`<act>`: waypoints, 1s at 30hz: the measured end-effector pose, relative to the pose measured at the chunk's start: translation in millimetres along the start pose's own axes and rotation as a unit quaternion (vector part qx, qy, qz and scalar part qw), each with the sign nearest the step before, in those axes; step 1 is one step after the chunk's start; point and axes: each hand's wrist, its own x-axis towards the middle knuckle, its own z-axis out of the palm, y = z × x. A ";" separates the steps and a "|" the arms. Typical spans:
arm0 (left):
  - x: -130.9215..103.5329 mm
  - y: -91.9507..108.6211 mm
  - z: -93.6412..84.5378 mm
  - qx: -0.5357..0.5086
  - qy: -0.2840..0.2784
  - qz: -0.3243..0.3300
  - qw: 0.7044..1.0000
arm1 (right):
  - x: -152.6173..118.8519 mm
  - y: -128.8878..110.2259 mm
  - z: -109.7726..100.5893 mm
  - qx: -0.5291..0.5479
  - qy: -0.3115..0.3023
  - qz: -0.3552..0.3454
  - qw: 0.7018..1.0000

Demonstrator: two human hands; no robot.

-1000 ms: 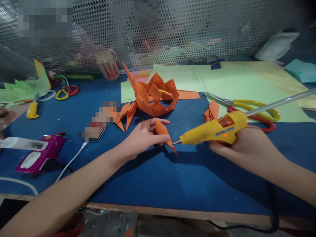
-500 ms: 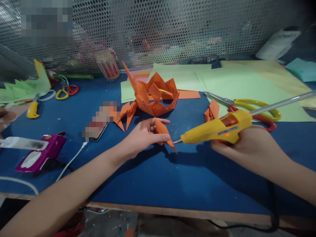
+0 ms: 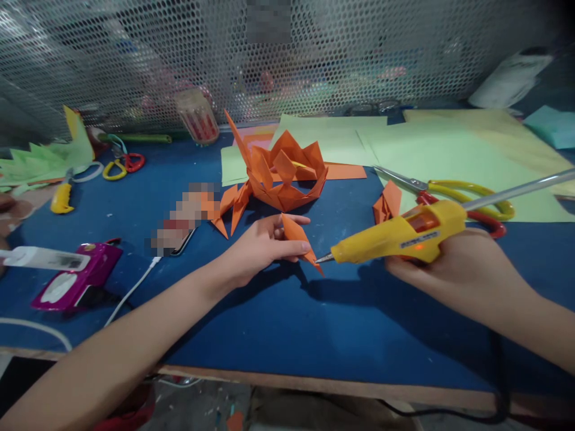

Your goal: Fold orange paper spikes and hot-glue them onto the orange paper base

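Note:
My left hand (image 3: 274, 245) pinches a folded orange paper piece (image 3: 294, 234) between thumb and fingers, its narrow tip pointing down and right. In my right hand (image 3: 458, 269) is a yellow hot glue gun (image 3: 395, 236) with a small orange light lit and a clear glue stick (image 3: 521, 190) out of its back. The gun's metal nozzle is at the lower tip of the paper piece; whether glue is coming out I cannot make out. Behind my left hand stands a crown-like ring of folded orange paper (image 3: 287, 173). Another folded orange piece (image 3: 387, 203) lies beyond the glue gun.
Scissors with red and yellow handles (image 3: 471, 191) lie on pale green paper sheets (image 3: 449, 143). A phone (image 3: 182, 242), a purple device (image 3: 74, 278) and a jar (image 3: 197, 117) are to the left. Part of another person's hand (image 3: 13, 212) shows at the left edge. A perforated metal screen (image 3: 314, 54) stands behind.
The view has shifted very slightly. My hands, the paper piece and the glue gun keep nearly the same places, the nozzle still at the tip.

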 end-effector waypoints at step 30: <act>3.3 0.4 -4.4 -0.111 0.016 -0.030 0.993 | -1.6 -0.3 -4.0 -0.007 0.061 -0.061 0.996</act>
